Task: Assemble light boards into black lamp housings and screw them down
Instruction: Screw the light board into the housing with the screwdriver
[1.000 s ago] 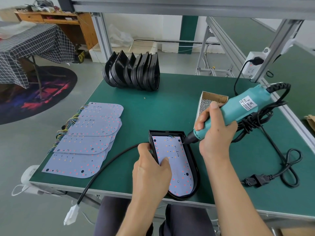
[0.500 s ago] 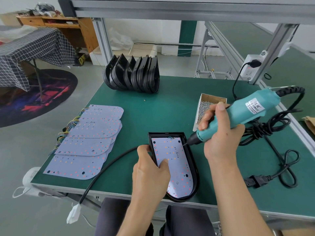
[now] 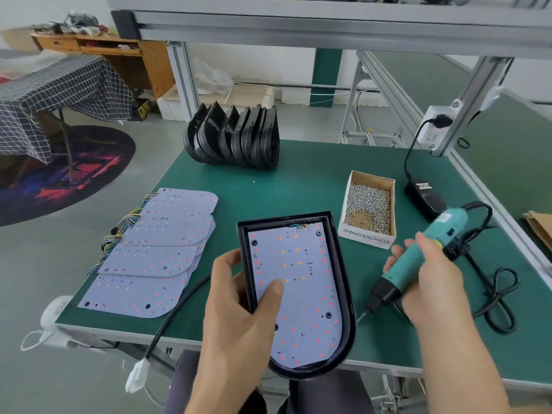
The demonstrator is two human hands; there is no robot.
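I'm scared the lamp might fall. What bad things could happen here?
The black housing sticks out past the table edge, held only by the left hand, so it could perhaps tip off. The screwdriver tip, in the right hand, points beside the housing and might scratch the light board. Its looped cord could snag.

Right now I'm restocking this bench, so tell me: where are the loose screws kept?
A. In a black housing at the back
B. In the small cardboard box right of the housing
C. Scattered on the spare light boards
B: the cardboard box holds a heap of small silvery screws, right of the housing being worked on.
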